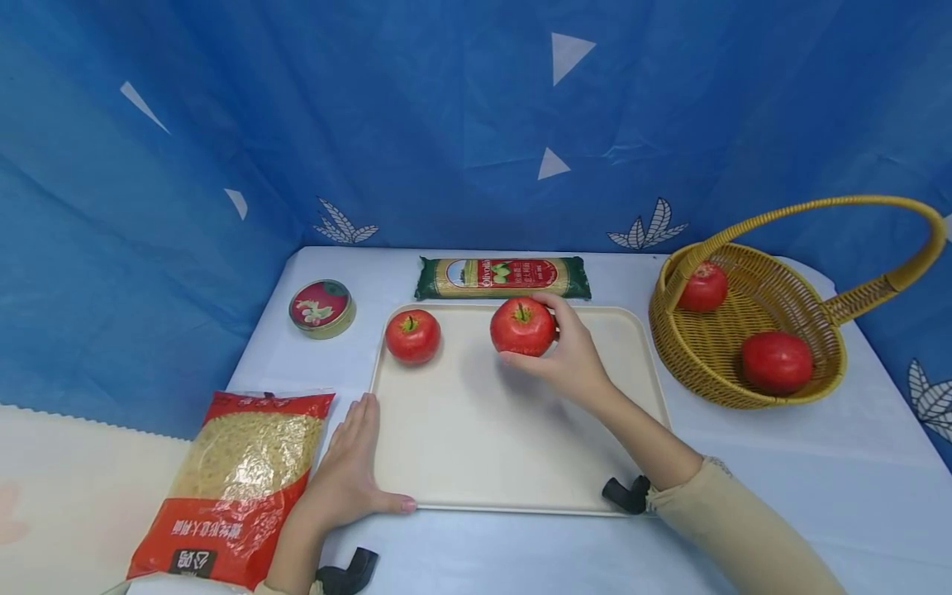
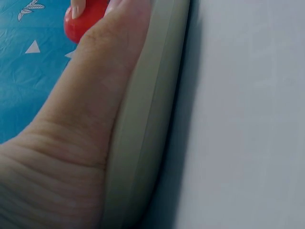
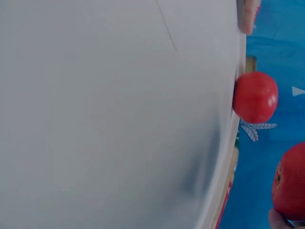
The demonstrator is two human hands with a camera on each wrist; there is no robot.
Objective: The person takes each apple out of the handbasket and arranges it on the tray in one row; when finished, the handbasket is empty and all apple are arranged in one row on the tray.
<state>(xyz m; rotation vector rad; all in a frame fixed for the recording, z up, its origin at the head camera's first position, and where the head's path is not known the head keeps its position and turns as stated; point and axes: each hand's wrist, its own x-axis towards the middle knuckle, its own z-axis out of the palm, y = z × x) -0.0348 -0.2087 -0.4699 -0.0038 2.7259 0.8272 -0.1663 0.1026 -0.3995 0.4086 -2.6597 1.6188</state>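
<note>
My right hand (image 1: 568,355) grips a red apple (image 1: 523,326) from its right side, thumb in front and fingers behind. The apple is raised over the beige tray (image 1: 513,463), with a shadow below it; the right wrist view shows part of this apple (image 3: 290,183). Another red apple (image 1: 412,336) sits in the tray's back left corner. At the tray's front left corner lies my left hand (image 1: 353,471), fingers straight along the left side and thumb against the front rim. In the left wrist view, the thumb (image 2: 90,81) lies along the tray's edge (image 2: 143,119).
A yellow wicker basket (image 1: 680,364) with a tall handle stands at the right, holding two red apples (image 1: 777,362). Behind the tray lies a spaghetti pack (image 1: 503,278). A round tin (image 1: 322,308) and a red pasta bag (image 1: 241,479) are at the left.
</note>
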